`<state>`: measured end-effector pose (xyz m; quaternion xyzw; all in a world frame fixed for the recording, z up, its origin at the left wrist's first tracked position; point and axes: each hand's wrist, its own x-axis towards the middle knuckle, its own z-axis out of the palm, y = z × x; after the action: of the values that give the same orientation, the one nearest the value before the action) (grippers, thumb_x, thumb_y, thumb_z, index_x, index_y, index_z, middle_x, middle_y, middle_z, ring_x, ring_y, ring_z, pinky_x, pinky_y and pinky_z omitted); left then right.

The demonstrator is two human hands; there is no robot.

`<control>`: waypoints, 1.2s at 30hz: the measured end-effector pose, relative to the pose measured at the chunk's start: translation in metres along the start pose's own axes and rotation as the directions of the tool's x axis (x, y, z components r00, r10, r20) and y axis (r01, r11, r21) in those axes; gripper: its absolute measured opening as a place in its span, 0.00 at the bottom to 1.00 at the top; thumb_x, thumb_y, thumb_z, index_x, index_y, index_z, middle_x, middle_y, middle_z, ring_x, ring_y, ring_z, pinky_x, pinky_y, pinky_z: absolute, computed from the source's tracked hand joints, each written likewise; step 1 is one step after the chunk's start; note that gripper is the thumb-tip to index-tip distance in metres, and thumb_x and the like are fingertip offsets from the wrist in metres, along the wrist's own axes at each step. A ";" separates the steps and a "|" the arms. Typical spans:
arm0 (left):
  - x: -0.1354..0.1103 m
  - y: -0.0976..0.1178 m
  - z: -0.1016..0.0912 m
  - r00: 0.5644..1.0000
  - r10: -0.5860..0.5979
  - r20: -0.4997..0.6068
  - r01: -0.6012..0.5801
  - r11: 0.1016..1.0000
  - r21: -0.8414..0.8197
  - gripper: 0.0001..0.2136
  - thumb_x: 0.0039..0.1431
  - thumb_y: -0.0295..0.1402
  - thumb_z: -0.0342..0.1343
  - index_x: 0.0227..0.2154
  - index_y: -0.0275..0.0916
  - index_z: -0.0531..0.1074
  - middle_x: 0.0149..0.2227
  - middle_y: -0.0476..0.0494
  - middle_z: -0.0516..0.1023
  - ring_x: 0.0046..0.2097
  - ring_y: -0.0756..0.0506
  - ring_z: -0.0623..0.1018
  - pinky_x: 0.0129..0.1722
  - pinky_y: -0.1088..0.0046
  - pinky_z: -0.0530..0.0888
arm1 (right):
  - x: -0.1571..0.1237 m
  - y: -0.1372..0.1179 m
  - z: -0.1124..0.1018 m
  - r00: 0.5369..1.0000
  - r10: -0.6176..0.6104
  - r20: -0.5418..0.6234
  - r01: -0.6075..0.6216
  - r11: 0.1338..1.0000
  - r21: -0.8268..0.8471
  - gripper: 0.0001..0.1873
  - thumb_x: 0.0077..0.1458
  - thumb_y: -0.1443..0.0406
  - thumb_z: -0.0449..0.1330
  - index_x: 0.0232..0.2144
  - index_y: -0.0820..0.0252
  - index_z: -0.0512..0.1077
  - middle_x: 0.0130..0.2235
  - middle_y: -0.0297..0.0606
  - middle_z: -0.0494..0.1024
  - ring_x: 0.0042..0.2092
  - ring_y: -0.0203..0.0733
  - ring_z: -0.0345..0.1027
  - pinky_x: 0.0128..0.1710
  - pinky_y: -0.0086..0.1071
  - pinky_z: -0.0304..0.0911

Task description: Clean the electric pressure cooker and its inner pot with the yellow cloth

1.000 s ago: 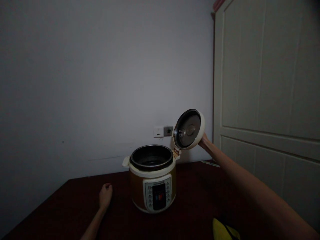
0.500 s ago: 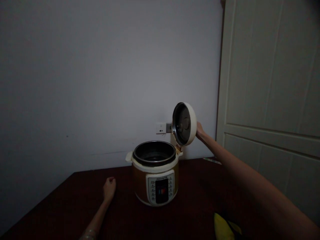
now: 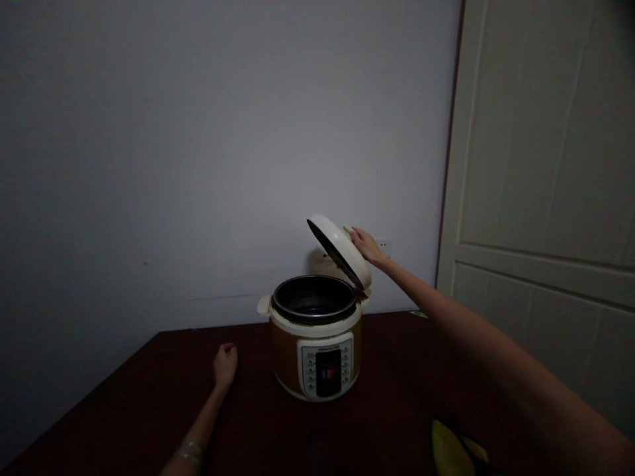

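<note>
An electric pressure cooker [image 3: 288, 344] with a white rim and a front button panel stands upright on the dark red table [image 3: 149, 396]. Its dark inner pot [image 3: 315, 295] shows from above. The white lid [image 3: 337, 244] is tilted part-way over the pot, joined to the body at the right side. My right hand [image 3: 364, 244] is closed around the handle on top of the lid. To the left of the cooker, my left hand [image 3: 225, 365] rests on the table, fingers curled in, with nothing seen in it.
A yellow and black item [image 3: 451, 449] lies at the table's front right. Behind is a pale wall with a socket [image 3: 383, 247], partly beside my right wrist. A white panelled door [image 3: 526, 198] stands at the right.
My right hand has swung the lid down and leftward, from nearly upright to a slant over the pot. My left hand stays at the table. The view has shifted slightly.
</note>
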<state>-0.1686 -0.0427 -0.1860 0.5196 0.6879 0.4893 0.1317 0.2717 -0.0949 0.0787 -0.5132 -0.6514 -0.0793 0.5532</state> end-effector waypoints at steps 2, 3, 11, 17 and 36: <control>0.000 0.000 0.000 1.000 0.001 -0.004 -0.001 1.000 -0.005 0.08 0.50 0.30 0.48 0.31 0.37 0.70 0.34 0.37 0.79 0.39 0.40 0.78 0.41 0.68 0.72 | -0.003 -0.010 0.012 0.999 -0.010 0.047 0.011 0.999 -0.031 0.23 0.61 0.57 0.43 0.45 0.64 0.71 0.43 0.45 0.77 0.43 0.42 0.67 0.45 0.33 0.60; 0.000 -0.001 0.000 1.000 0.002 -0.004 -0.002 1.000 -0.007 0.08 0.50 0.30 0.48 0.32 0.37 0.70 0.34 0.37 0.79 0.40 0.41 0.78 0.42 0.68 0.72 | -0.004 -0.014 0.019 0.998 -0.012 0.067 0.015 0.999 -0.045 0.22 0.61 0.58 0.43 0.46 0.64 0.70 0.44 0.46 0.76 0.44 0.43 0.67 0.46 0.34 0.59; 0.001 -0.004 0.001 1.000 0.008 0.001 -0.008 1.000 -0.026 0.07 0.51 0.30 0.48 0.31 0.37 0.69 0.33 0.37 0.78 0.38 0.41 0.79 0.40 0.69 0.72 | -0.025 -0.040 0.056 0.979 -0.063 0.192 0.089 0.987 -0.132 0.23 0.61 0.62 0.47 0.55 0.68 0.63 0.51 0.53 0.72 0.51 0.48 0.67 0.51 0.39 0.57; 0.001 -0.005 0.001 1.000 0.000 0.001 0.000 0.999 -0.032 0.07 0.52 0.29 0.48 0.32 0.36 0.70 0.34 0.37 0.79 0.38 0.42 0.79 0.40 0.70 0.72 | -0.039 -0.048 0.067 0.954 -0.123 0.274 0.176 0.968 -0.178 0.26 0.62 0.63 0.47 0.58 0.75 0.56 0.49 0.58 0.73 0.49 0.50 0.68 0.49 0.39 0.58; 0.002 -0.005 0.002 1.000 0.020 0.006 -0.020 1.000 0.000 0.08 0.53 0.28 0.47 0.33 0.35 0.70 0.36 0.36 0.79 0.40 0.41 0.78 0.41 0.69 0.72 | -0.060 -0.062 0.073 0.900 -0.209 0.383 0.324 0.907 -0.267 0.25 0.63 0.62 0.45 0.58 0.73 0.55 0.48 0.58 0.73 0.49 0.50 0.67 0.49 0.41 0.58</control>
<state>-0.1714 -0.0402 -0.1904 0.5278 0.6823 0.4892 0.1287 0.1701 -0.1093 0.0318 -0.5075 -0.7811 -0.1699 0.3215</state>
